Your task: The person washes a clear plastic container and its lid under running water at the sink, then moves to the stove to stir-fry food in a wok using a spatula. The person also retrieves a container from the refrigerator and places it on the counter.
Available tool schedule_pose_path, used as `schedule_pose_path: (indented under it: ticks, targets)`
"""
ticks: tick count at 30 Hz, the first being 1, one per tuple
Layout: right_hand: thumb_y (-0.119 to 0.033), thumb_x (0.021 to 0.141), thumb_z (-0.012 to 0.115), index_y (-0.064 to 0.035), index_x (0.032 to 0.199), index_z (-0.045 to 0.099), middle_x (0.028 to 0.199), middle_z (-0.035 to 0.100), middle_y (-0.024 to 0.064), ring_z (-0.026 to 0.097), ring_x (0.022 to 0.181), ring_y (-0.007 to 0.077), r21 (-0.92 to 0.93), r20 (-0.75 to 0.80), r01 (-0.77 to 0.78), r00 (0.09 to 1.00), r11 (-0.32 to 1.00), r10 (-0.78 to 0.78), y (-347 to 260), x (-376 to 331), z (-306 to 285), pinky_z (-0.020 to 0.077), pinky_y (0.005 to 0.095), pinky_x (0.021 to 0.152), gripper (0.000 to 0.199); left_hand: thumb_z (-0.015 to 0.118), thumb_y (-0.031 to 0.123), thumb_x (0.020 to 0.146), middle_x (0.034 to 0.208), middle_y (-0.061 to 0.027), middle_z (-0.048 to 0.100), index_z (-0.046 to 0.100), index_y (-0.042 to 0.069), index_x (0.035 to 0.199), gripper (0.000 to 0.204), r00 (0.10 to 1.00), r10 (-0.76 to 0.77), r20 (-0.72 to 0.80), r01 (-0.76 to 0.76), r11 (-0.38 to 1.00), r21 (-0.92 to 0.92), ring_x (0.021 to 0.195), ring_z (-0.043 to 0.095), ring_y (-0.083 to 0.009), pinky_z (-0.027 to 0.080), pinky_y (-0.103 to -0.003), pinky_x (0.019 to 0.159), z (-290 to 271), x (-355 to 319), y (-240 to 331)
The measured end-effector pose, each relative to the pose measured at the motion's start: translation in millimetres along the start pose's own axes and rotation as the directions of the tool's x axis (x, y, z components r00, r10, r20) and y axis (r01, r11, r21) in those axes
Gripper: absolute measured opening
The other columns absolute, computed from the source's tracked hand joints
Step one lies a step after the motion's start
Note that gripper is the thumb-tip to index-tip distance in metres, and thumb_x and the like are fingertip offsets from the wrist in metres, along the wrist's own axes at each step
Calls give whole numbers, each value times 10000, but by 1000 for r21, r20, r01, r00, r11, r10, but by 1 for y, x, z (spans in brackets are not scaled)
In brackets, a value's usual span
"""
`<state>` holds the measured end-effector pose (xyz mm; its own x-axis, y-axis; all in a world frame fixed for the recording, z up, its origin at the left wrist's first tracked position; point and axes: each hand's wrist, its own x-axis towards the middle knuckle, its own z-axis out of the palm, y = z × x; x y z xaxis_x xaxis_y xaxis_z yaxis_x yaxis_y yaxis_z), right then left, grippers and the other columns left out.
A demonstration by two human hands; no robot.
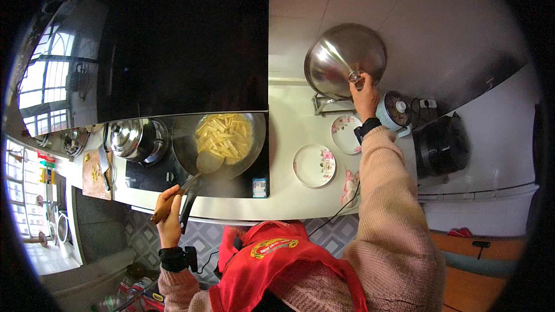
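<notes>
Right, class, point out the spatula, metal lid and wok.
Spatula (209, 163): head view, on its broad blade.
Metal lid (342, 55): head view, on its domed outer surface.
Wok (185, 141): head view, on its bare inner wall.

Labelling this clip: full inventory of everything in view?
panel: 1, glossy black, upper left
cooktop: 1, black, left of centre
wok: 1, grey, on cooktop
strips: many, yellow, in wok
spatula: 1, grey, brown-handled, in wok
lidded pot: 1, silver, cooktop's left
cutting board: 1, brown, left of cooktop
knife: 1, dark, at cutting board
counter: 1, white, centre
lid: 1, silver, upper right
stand: 1, silver, below lid
plates: 2, floral white, on counter
small pot: 1, light blue, right of plates
appliance: 1, black, far right
edge clutter: unclear count, mixed, far left
apron: 1, red, lower centre
wristbands: 2, black, one per wrist
left grip: 1, pink-sleeved, around spatula handle
right grip: 1, pink-sleeved, on lid knob
</notes>
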<state>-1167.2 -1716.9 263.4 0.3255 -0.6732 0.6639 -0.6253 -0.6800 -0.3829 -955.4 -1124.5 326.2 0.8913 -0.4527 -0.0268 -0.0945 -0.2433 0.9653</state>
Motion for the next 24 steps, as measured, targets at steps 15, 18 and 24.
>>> schedule_pose_path:
  ticks: [15, 18, 24]
  targets:
    - [-319, 869, 746, 15, 1294, 501, 1012, 649, 171, 650, 867, 286, 257, 426, -140, 905, 956, 19, -126, -52, -23, 523, 404, 744, 593, 735, 87, 887, 1005, -94, 678, 629, 9, 1091, 243, 992, 126, 29, -130, 959, 252, 930, 648, -186, 512, -297, 831, 29, 1, 24]
    - [-465, 952, 640, -34, 1265, 536, 909, 647, 101, 653, 721, 192, 319, 945, -756, 298, 572, -133, -231, -118, -63, 539, 321, 618, 543, 776, 62, 811, 944, -133, 635, 612, 8, 1017, 269, 906, 396, 148, -416, 771, 482, 870, 625, -298, 511, -362, 763, 51, 9, 26]
    - [-427, 980, 596, -41, 1279, 511, 996, 646, 115, 685, 873, 216, -61, 932, -918, -193, 392, -307, -329, -146, -104, 612, 381, 653, 496, 695, 98, 841, 1153, -190, 593, 592, 12, 1145, 332, 759, 484, 436, -561, 826, 59, 1055, 592, -388, 505, -432, 888, 72, 4, 11]
